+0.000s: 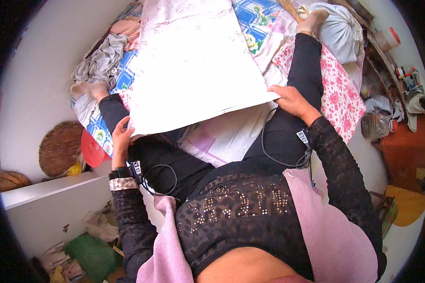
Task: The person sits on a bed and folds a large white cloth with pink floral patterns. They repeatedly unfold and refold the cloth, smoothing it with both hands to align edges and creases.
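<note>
White cloth point(198, 70) lies flat between the legs point(304, 66), near edge up off the lap. Left grip point(122, 137) is nearly closed, pinching its near-left corner; some fingertips hidden underneath. Right grip point(290, 100) is pinched on the near-right corner, thumb on top. Holding both corners probably keeps that edge stretched; legs spread likely leaves it room.

Around the white cloth: blue-checked bedding point(127, 68) under it, purple-white cloth point(222, 137) just below its near edge, grey cloth heap point(104, 54) off its left side, pink-floral cloth point(337, 89) and tied white bundle point(336, 35) off its right.

In the way: wrist cables point(288, 165) loop near its near corners, could snag. Legs crowd both its sides.
</note>
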Demonstrator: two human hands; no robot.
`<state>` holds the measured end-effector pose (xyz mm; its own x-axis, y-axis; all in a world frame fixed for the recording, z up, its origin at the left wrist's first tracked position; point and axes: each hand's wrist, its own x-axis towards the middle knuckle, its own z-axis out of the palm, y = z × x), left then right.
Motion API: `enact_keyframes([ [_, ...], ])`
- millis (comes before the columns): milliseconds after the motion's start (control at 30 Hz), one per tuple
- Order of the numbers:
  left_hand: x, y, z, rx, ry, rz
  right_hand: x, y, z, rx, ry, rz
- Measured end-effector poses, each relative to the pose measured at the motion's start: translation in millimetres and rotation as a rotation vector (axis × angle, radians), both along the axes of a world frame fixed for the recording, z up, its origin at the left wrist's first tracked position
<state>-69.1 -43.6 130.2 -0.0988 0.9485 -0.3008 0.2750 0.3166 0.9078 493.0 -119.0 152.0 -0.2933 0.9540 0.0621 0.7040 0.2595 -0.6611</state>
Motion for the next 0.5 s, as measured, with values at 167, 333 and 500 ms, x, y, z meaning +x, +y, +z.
enact_keyframes([
  [167, -13.6, 21.8, -10.5, -0.040, 0.164, -0.088, 7.0, 28.7, -20.1, -0.256, 0.105, -0.058],
  [333, -31.7, 56.7, -29.3, -0.195, -0.509, 0.080, 4.9, 67.3, -47.1, -0.411, 0.312, -0.257],
  [500, -31.1, 96.1, -45.9, -0.173, -0.854, 0.132, 5.4, 86.6, -49.1, -0.555, 0.600, -0.441],
])
